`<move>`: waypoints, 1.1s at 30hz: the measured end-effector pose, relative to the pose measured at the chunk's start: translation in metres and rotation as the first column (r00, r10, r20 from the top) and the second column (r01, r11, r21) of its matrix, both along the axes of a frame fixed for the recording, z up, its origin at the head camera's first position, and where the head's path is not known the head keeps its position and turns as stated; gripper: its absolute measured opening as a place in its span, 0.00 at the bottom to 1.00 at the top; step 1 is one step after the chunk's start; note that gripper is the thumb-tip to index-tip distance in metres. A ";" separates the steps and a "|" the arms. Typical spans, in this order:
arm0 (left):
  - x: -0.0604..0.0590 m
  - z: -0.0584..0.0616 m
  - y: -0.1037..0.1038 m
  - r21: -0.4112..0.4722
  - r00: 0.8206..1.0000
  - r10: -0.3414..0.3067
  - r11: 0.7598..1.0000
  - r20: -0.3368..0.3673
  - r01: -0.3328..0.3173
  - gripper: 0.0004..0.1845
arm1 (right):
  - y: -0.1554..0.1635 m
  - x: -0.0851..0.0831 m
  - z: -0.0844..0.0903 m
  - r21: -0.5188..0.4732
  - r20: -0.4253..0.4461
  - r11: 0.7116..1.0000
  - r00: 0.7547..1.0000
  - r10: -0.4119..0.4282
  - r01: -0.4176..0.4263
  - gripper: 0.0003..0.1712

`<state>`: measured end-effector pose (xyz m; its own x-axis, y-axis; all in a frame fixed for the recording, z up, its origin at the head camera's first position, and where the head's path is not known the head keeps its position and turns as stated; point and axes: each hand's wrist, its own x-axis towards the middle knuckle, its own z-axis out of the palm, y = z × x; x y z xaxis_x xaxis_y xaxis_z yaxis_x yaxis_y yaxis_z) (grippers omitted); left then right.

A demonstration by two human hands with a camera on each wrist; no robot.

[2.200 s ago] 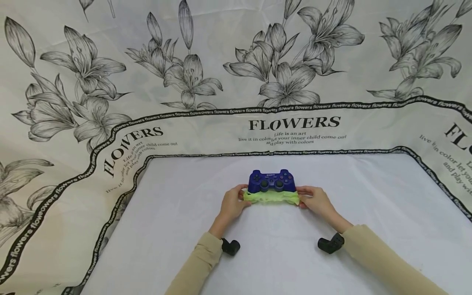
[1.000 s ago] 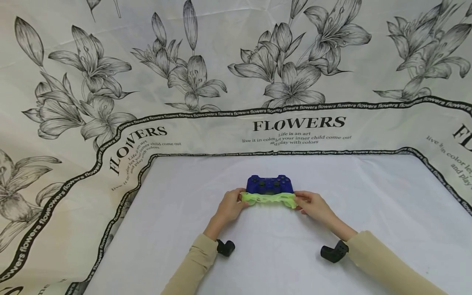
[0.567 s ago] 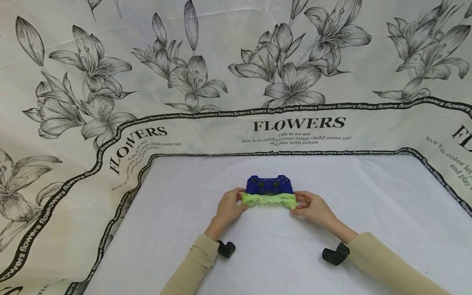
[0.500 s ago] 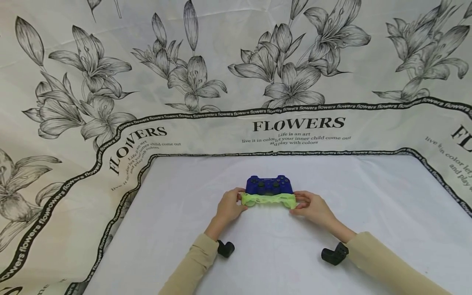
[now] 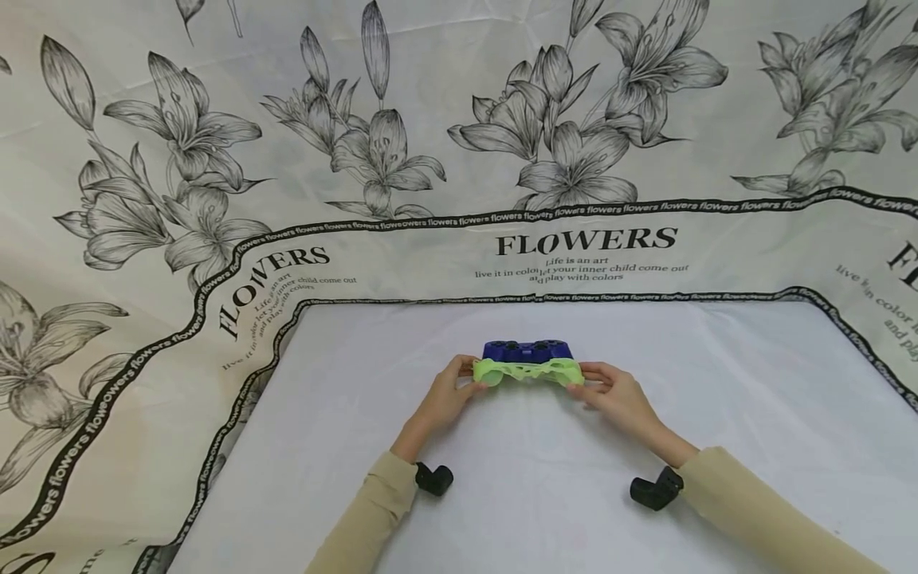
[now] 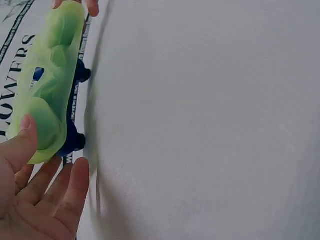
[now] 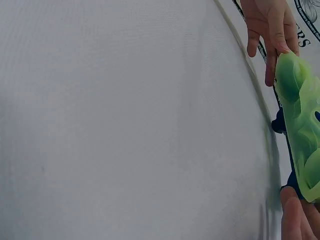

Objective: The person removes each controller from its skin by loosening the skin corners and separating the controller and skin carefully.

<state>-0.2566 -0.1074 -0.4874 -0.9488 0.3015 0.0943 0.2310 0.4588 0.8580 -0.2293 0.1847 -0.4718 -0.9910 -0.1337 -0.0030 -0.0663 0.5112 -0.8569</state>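
A blue game controller (image 5: 527, 351) is held level over the table between both hands, its grips toward the person. A thin yellow-green silicone sleeve (image 5: 527, 372) covers the grips and near side, leaving the blue back portion bare. My left hand (image 5: 446, 399) pinches the left end, thumb on the sleeved grip and fingers underneath in the left wrist view. At the other end, my right hand (image 5: 622, 401) pinches the right grip through the sleeve. Blue shoulder buttons (image 6: 80, 141) stick out past the sleeve's edge in the left wrist view.
A white cloth (image 5: 531, 494) covers the table. Behind and at the sides hangs a curtain (image 5: 402, 263) with printed lilies and lettering. A black wrist camera (image 5: 434, 479) sits at the left cuff, and another wrist camera (image 5: 656, 489) at the right.
The controller has tipped, so its face shows more edge-on and more of the sleeve's near side is visible. Both hands have moved slightly up in view, and the right thumb now lies against the sleeve.
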 end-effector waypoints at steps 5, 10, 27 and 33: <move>-0.004 0.000 0.001 0.107 0.997 -0.014 0.994 0.081 0.006 0.23 | -0.003 -0.002 0.000 -0.029 -0.016 0.999 1.000 -0.019 0.019 0.35; -0.008 -0.007 0.000 0.291 0.983 -0.079 0.956 0.165 0.028 0.22 | -0.004 0.000 -0.004 -0.105 -0.034 0.994 0.998 -0.045 0.042 0.34; -0.015 -0.006 -0.002 0.221 0.971 -0.136 0.971 0.199 0.091 0.18 | 0.002 -0.013 0.002 0.075 -0.070 0.996 0.996 -0.046 0.051 0.25; -0.011 -0.002 -0.003 0.188 0.967 -0.156 0.975 0.200 0.119 0.16 | 0.003 -0.016 0.000 0.023 -0.047 1.000 0.999 0.004 -0.003 0.21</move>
<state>-0.2672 -0.1100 -0.4892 -0.9032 0.4271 -0.0419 0.0857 0.2752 0.9576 -0.2452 0.1879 -0.4721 -0.9897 -0.1374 0.0401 -0.1076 0.5300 -0.8412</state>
